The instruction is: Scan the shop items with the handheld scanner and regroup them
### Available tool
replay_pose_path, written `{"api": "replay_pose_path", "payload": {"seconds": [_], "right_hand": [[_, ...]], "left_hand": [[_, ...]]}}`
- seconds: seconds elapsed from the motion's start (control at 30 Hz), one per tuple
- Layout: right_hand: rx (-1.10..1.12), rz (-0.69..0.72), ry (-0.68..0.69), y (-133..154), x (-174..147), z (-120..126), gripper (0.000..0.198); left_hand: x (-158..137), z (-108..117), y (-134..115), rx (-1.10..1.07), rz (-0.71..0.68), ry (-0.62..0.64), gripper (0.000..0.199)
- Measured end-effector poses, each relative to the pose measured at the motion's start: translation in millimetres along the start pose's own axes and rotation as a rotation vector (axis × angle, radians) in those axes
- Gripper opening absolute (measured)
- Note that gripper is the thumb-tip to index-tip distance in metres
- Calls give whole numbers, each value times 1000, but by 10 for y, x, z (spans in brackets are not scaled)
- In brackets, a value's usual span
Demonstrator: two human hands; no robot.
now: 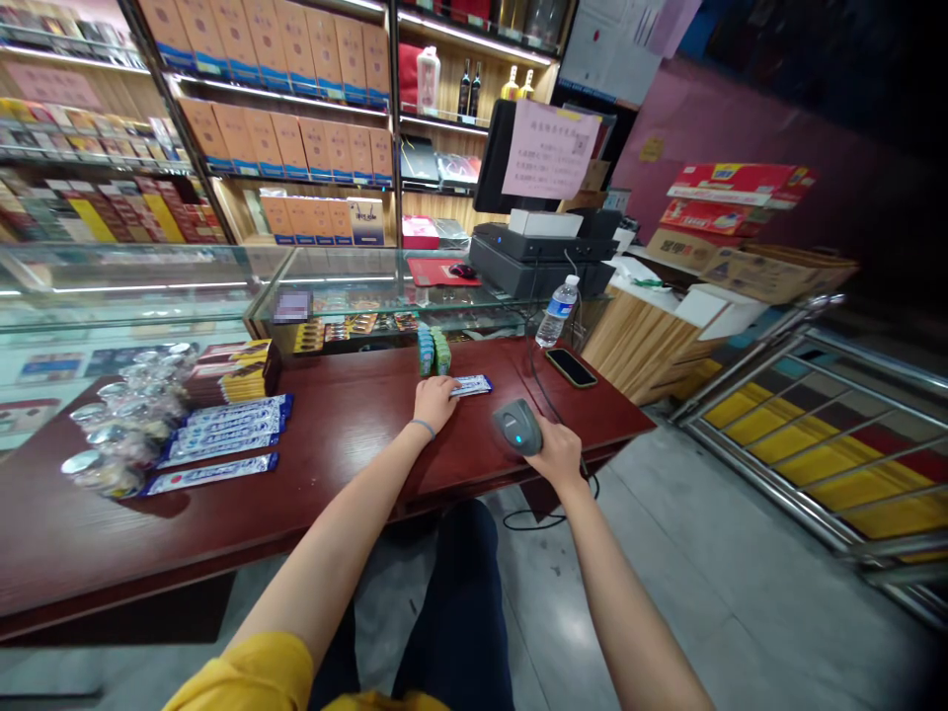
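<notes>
My right hand (pixel 557 452) is wrapped round the handle of a grey barcode scanner (pixel 516 425), whose blue light glows. The scanner's head points left, above the dark red table. My left hand (pixel 435 403) is closed on one end of a slim blue-and-white packet (pixel 472 385) at the tabletop. The fingers hide part of it. Just beyond that hand stands a short row of small green and blue packs (pixel 434 351). Similar long blue-and-white packets (pixel 222 430) lie in a fanned stack to the left, beside several clear jars with silver lids (pixel 111 472).
Yellow-brown packs (pixel 244 371) lie behind the long packets. A water bottle (pixel 557 311) and a phone (pixel 570 367) are at the table's right end, with the scanner's cable (pixel 543 380) nearby. Glass display counters (pixel 348 272) border the back; a metal railing (pixel 800 434) stands at right.
</notes>
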State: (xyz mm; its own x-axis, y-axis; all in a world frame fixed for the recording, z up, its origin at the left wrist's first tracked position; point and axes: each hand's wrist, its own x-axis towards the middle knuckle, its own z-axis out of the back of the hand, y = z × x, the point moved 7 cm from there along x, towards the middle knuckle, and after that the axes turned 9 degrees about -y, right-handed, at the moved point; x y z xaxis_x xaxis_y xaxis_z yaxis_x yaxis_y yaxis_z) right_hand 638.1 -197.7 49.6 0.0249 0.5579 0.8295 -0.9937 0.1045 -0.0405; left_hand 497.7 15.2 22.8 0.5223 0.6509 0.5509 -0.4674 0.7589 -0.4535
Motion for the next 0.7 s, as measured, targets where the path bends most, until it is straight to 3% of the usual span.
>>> {"api": "replay_pose_path", "payload": {"seconds": [0.13,0.27,0.5,0.7], "right_hand": [[-2,9,-21,53,40,26,36],[-18,15,-39,190,118,27,35],[61,63,-47,638,291,-37,35],[132,159,-67,1121,407,-198,34]], "left_hand": [[-75,125,20,-8,5,-42,32],[-217,410,140,0,4,-78,34],[-630,1294,494,45,26,-199,31],[-1087,2068,1016,104,84,-251,30]]}}
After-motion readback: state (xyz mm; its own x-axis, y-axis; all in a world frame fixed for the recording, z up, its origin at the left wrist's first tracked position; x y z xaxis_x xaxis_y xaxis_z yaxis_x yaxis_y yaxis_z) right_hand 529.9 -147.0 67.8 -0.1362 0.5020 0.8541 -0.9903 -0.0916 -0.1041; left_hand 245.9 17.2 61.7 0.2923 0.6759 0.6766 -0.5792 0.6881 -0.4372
